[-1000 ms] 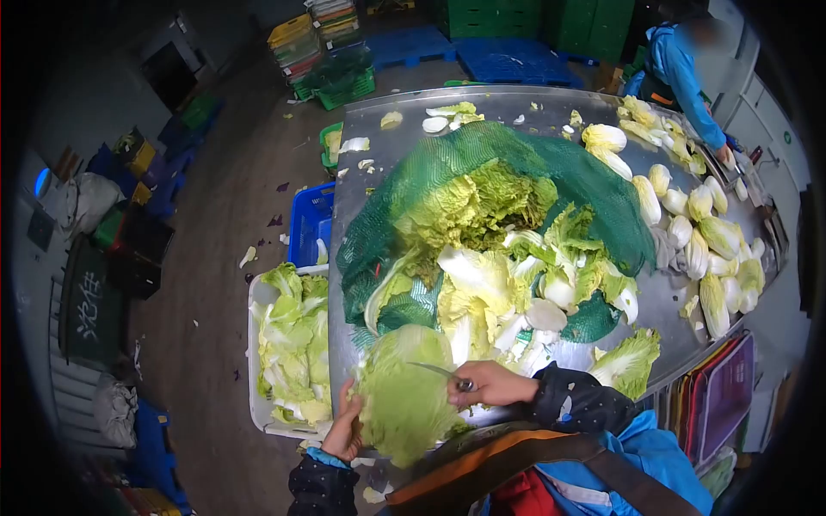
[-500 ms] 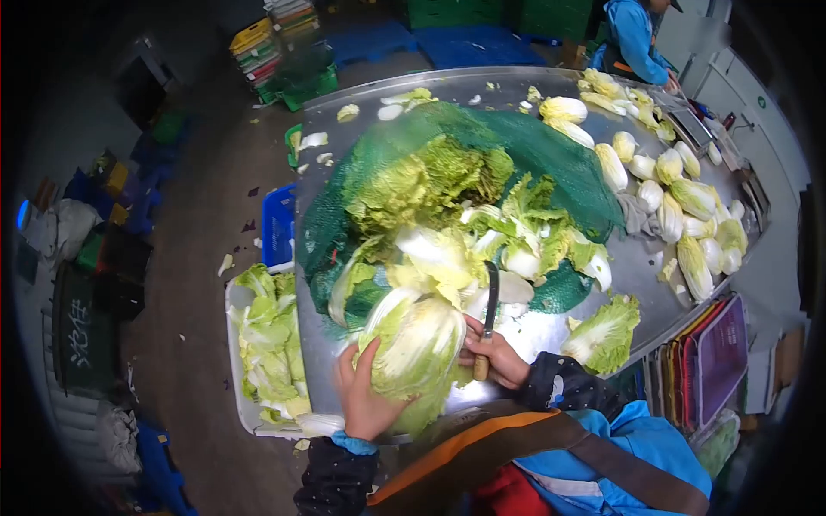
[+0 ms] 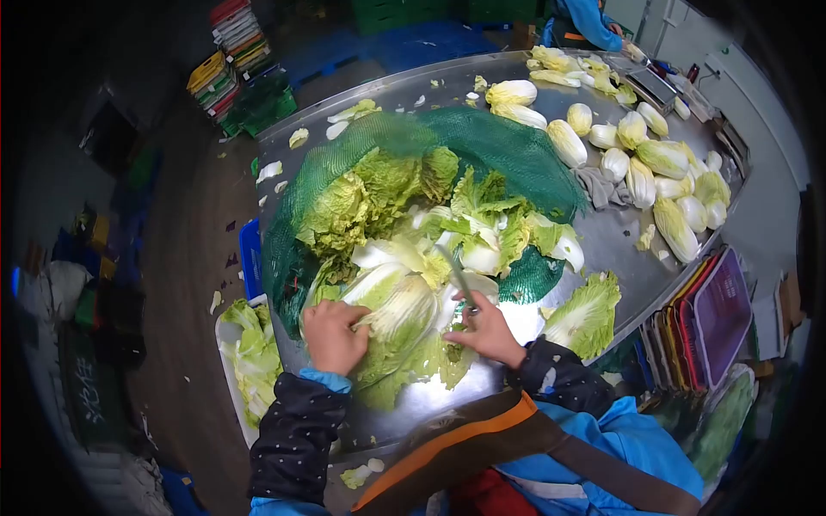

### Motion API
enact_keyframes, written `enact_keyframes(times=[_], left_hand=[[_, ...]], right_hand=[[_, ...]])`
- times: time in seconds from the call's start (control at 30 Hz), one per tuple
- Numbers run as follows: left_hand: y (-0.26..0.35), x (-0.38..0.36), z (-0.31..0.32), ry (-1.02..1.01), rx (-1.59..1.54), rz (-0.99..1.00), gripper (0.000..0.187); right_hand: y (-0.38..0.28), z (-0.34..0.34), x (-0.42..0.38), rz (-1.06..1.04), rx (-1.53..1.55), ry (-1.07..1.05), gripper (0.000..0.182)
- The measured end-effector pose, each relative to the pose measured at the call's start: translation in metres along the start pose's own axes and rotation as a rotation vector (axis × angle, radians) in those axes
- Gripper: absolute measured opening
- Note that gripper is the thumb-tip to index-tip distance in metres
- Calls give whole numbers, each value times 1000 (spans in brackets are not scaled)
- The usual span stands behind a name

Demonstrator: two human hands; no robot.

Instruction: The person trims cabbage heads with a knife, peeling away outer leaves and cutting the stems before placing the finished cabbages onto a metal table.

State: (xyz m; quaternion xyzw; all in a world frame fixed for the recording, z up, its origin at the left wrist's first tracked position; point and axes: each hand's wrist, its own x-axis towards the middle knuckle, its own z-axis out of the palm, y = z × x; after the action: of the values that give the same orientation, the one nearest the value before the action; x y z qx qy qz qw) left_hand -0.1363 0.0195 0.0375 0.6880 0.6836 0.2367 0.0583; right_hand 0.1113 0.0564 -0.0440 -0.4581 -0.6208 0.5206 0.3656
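Note:
A napa cabbage lies at the near edge of the metal table, its loose outer leaves spread toward me. My left hand is at its left side, fingers curled on the leaves. In my right hand, right of the cabbage, is a knife, its blurred blade pointing away and tilted left; my palm hides most of the handle. Beyond the cabbage, untrimmed cabbages and loose leaves rest on green mesh netting. A detached leaf lies to the right.
Several trimmed cabbages lie at the table's right, near a grey cloth. A white crate of leaves stands left below the table. Stacked trays stand at the right. A co-worker is at the far end.
The view has shifted, so the table appears further left. My left hand has moved up along the cabbage's left side. The knife has gone from upright to tilted left; outer leaves are more spread.

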Motion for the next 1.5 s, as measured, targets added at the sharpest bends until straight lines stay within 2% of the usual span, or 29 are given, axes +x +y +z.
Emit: enact_keyframes(times=[0.03, 0.07, 0.1, 0.13, 0.17, 0.23, 0.27, 0.3, 0.37, 0.43, 0.47, 0.5, 0.53, 0.57, 0.6, 0.63, 0.7, 0.77, 0.8, 0.83, 0.9, 0.97, 1.03, 1.2, 1.33, 1.5], left_hand=[[3, 8, -3, -19, -91, -77, 21], [20, 21, -14, 11, -286, -199, 14], [33, 33, -26, -172, -527, -365, 26], [38, 42, -24, -168, -769, -323, 42], [41, 50, -23, -160, -1007, -270, 58], [34, 60, -44, 87, -590, -2, 87], [10, 58, -41, 93, -360, -6, 104], [-16, 40, -26, -2, 14, -142, 111], [-28, 7, 5, -487, -339, -175, 116], [-17, -32, 25, -235, -115, -235, 111], [-7, -45, 30, -245, -118, -231, 111], [6, -55, 32, -169, -6, -215, 110], [16, -63, 34, -89, 106, -196, 109], [22, -69, 39, -94, 101, -188, 109], [26, -76, 43, -69, 168, -183, 108], [30, -79, 45, -46, 234, -178, 107], [43, -69, 29, -37, 295, -141, 104], [51, -39, 1, -442, 57, -348, 104], [50, -41, 10, -451, 57, -350, 104], [45, -43, 26, -388, -7, -349, 102], [49, -42, 40, -315, -66, -333, 101], [60, -55, 45, -225, 112, -121, 100], [57, -60, 42, -239, 98, -119, 100], [22, -64, 36, -277, -142, -131, 99], [7, -53, 37, -319, -210, -181, 99], [-3, -43, 41, -377, -126, -102, 98]], right_hand=[[-2, 10, 8, -183, -81, 56, 53], [-7, 22, 16, -177, -78, 62, 53], [-13, 34, 27, -247, -136, 156, 50], [-18, 41, 38, -326, -195, 249, 47], [-20, 42, 48, -334, -194, 251, 47], [-19, 45, 65, -258, -364, 211, 30], [-12, 40, 72, -233, -383, 215, 15], [-1, 34, 77, -238, -375, 223, 15], [18, 21, 89, 60, 318, 200, 20], [30, 13, 101, 160, 325, 407, 27], [16, -2, 111, 300, 318, 373, 40], [32, -15, 130, 522, 218, 343, 47], [7, -35, 130, 398, 281, 264, 50], [11, -51, 138, 237, 145, 445, 52], [0, -75, 139, 108, 2, 575, 44], [-8, -91, 128, 114, -2, 584, 44], [-48, -116, 99, -312, -201, 657, 37], [-58, -101, 50, -103, -298, 185, 32], [-47, -85, 23, -152, -255, -36, 35], [-39, -67, -2, -100, -212, -154, 33], [-22, -50, -30, -140, -411, -187, 30], [2, -43, -38, -53, -380, -179, 28], [19, -39, -42, 35, -349, -178, 27], [13, -26, -28, -21, -449, -274, 29], [7, -18, -23, -73, -457, -286, 28], [12, -5, -8, 97, -542, -368, 27]])
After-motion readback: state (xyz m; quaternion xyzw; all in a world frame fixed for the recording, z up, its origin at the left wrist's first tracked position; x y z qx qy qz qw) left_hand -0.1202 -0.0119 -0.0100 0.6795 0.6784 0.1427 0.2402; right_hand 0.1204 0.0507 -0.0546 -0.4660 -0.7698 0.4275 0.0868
